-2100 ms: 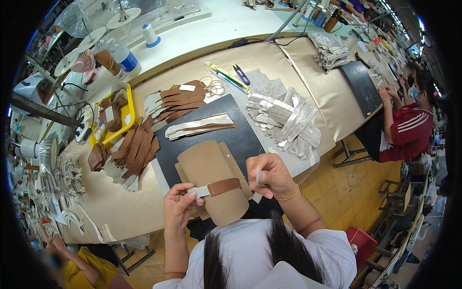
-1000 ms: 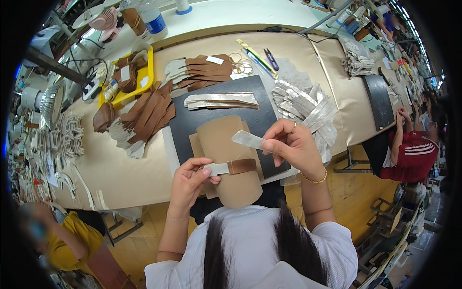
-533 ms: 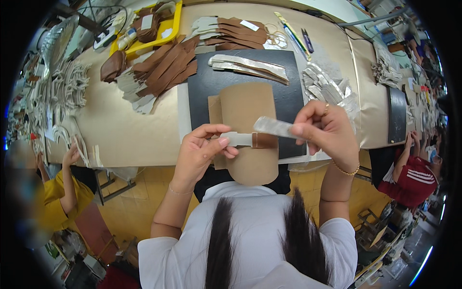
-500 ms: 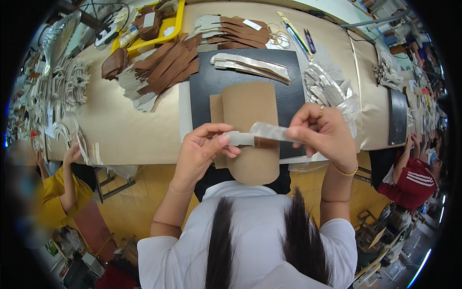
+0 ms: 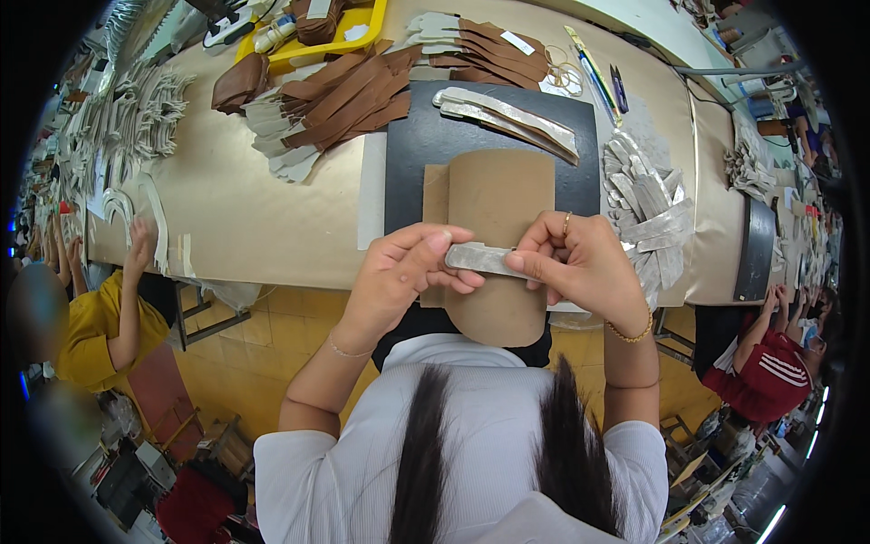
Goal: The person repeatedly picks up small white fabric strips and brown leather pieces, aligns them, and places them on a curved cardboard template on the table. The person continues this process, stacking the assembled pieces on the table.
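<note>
A brown, rounded, board-like block [image 5: 501, 195] stands upright in front of me. Across its front lies a silvery-grey strip [image 5: 480, 258] with a rounded left end. My right hand [image 5: 580, 267] pinches this strip between thumb and fingers near its right end. At the rounded end is my left hand [image 5: 403, 267], its thumb and fingers closed on the end of a pale strap piece, now mostly hidden under the silvery strip. On the black mat [image 5: 412, 163] behind the block, silvery strips with brown undersides [image 5: 507, 122] lie side by side.
Brown and pale straps [image 5: 349, 100] fan out at the far left, by a yellow tray [image 5: 367, 36]. Loose silvery strips [image 5: 643, 199] are heaped to the right. A cutter [image 5: 594, 72] and thread snips [image 5: 618, 89] lie farther back. Co-workers sit on both sides.
My right hand has brought the silvery strip left and down, so it now overlies the pale strap piece in my left hand. The whole view has shifted slightly.
</note>
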Demonstrator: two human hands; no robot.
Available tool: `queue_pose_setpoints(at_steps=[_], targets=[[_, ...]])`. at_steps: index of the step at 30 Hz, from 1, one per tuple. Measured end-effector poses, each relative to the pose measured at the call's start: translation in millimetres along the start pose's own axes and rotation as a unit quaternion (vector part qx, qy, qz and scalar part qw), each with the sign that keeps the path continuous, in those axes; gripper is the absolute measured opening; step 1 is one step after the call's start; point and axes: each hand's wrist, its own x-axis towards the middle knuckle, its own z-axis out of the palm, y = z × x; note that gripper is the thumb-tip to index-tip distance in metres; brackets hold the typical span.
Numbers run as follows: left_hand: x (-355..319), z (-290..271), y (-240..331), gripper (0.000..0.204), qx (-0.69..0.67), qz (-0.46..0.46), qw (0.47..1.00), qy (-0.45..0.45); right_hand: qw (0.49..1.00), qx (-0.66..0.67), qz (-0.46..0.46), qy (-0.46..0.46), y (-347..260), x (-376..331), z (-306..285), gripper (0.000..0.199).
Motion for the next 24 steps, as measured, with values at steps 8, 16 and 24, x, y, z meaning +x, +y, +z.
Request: queue_pose_setpoints(at_steps=[8, 16, 24], targets=[[-0.7, 3.7, 0.1, 0.024, 0.025, 0.012, 0.999, 0.024, 1.000, -0.016, -0.014, 0.011, 2.0, 0.5, 3.1, 0.023], [-0.3, 4.7, 0.0, 0.022, 0.040, 0.022, 0.999, 0.026, 1.000, -0.013, -0.019, 0.020, 2.2, -0.6, 4.6, 0.023], [1.8, 3.8, -3.6, 0.023, 0.060, 0.038, 0.997, 0.032, 0.999, -0.015, -0.016, 0.028, 4.0, -2.3, 5.5, 0.020]])
